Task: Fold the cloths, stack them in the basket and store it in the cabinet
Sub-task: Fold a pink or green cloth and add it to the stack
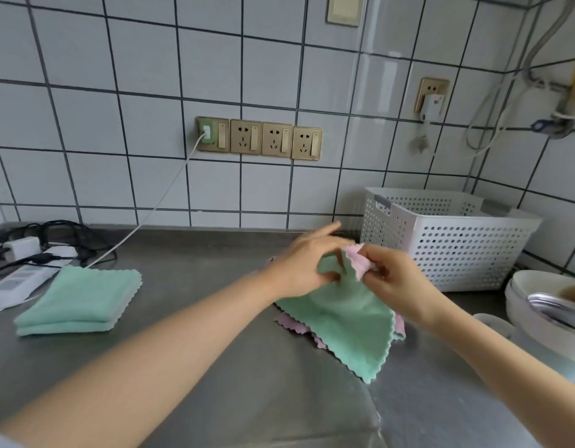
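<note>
A green cloth with a pink underside hangs over the steel counter, its top corner lifted. My left hand and my right hand both pinch that raised corner, where the pink side shows. The cloth's lower point trails onto the counter, and another pink cloth lies under it. To the left rests a folded green cloth, flat on the counter. The white perforated basket stands at the back right against the tiled wall; I cannot see into it.
A power strip with black cables sits at the far left, and a white cable runs up to the wall sockets. Stacked white bowls crowd the right edge, just right of my right forearm.
</note>
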